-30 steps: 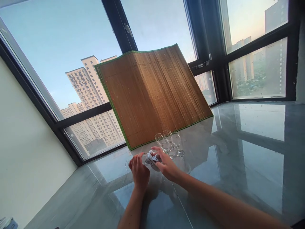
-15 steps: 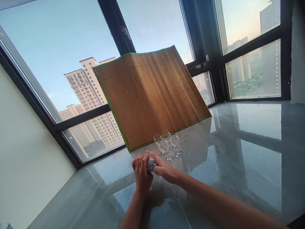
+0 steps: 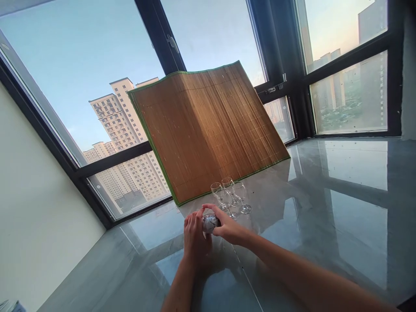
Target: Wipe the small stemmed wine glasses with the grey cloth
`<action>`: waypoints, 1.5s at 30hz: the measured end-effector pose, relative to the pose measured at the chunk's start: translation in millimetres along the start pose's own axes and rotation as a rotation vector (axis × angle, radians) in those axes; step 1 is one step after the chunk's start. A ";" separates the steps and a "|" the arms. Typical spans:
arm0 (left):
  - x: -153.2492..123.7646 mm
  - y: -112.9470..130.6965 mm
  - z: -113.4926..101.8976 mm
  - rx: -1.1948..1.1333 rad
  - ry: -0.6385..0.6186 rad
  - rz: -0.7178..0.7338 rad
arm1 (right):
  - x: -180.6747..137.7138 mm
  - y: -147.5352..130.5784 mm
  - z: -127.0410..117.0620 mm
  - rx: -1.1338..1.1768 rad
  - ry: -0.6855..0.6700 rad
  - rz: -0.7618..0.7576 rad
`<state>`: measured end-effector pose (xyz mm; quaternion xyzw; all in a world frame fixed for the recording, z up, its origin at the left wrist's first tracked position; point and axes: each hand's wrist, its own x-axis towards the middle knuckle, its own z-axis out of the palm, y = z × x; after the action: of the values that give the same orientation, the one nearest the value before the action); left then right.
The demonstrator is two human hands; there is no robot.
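Observation:
Between my hands is a wine glass (image 3: 209, 222) lying sideways, its bowl facing right, with something grey and crumpled like a cloth inside. My left hand (image 3: 195, 232) is closed round its left part, where the stem and foot are hidden. My right hand (image 3: 227, 226) is closed at the mouth of the bowl, thumb and fingers on either side of the rim and the grey stuff. Just behind my right hand, several clear stemmed wine glasses (image 3: 239, 190) stand upright in a group on the glossy grey surface (image 3: 292, 251).
A brown bamboo mat (image 3: 208, 134) with green edging leans against the window behind the glasses. Dark window frames (image 3: 279, 56) meet at the corner. A white wall (image 3: 39, 208) rises at left, and part of a can-like object (image 3: 13, 306) shows at the bottom left corner.
The held glass has turned so more of its bowl shows between my hands; its foot, faintly seen left of my left hand before, is now hidden. My right hand has shifted slightly right.

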<state>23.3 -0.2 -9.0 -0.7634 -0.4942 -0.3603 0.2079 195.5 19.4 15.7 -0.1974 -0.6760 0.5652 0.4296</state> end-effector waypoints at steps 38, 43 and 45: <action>3.6 54.0 18.1 -0.852 -0.163 -0.597 | 7.0 -45.0 -122.3 -0.795 1.225 -0.612; 0.5 62.8 23.4 -0.824 -0.258 -0.560 | -6.3 0.2 -170.4 -1.051 1.041 -0.198; -0.6 65.0 25.4 -0.849 -0.288 -0.566 | -8.4 13.7 -178.1 -1.104 0.902 0.017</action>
<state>90.7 -11.1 -23.5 -0.6589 -0.5151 -0.4622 -0.2946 340.3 122.9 -1.6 -0.6062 -0.6182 0.0067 0.5003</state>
